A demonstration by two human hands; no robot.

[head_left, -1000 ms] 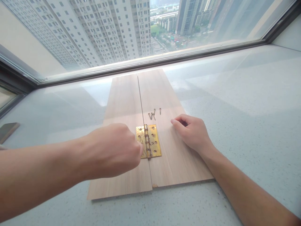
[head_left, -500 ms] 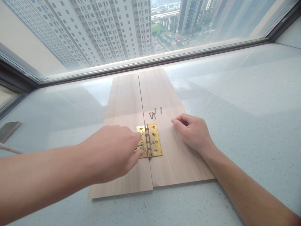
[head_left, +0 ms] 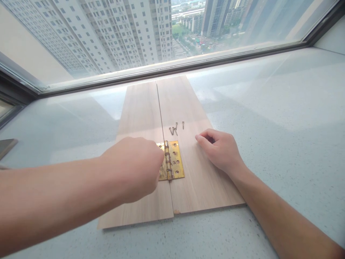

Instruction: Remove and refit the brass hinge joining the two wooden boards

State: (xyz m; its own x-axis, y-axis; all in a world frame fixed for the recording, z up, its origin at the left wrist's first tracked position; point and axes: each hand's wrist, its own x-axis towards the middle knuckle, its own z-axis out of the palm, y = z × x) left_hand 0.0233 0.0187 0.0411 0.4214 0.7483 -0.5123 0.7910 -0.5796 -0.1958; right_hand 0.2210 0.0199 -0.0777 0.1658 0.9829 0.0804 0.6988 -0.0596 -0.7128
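Note:
My left hand (head_left: 136, 169) is closed over the left leaf of a worn brass butt hinge (head_left: 178, 162). Its fingertips face away from me, so what they grip is hidden. The hinge lies across the seam between a left wooden board (head_left: 141, 111) and a right wooden board (head_left: 194, 183), its knuckle along the seam. Screw holes show in the right leaf. My right hand (head_left: 219, 147) rests on the right board with curled fingers, and nothing shows in them. Several loose screws (head_left: 174, 130) lie on the right board just beyond the hinge.
The boards lie on a pale speckled sill (head_left: 280, 144) below a large window with a dark frame (head_left: 188, 68). A dark flat block (head_left: 7, 146) sits at the far left, partly out of view.
My left hand has turned and shifted slightly right; a thin metal piece seen at its fingertips before is now hidden. My right hand has stayed put. The view has shifted slightly.

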